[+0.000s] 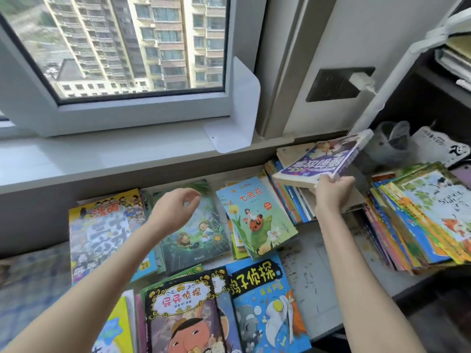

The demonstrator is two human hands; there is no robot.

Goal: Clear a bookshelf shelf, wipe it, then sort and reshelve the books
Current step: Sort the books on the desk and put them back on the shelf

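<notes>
Bench (305,271) below the window, spread with picture books laid cover-up in separate piles, apparently for sorting; bookshelf (418,103) at right. Right hand (334,189) pinches the purple book (321,159) by its near edge, raised and tilted above the rear pile. Left hand (178,207), loosely curled, holds nothing, hovering over a green book (193,225).

Daylit window (114,47) over white sill (102,154), dark wall socket (328,85) beside
</notes>
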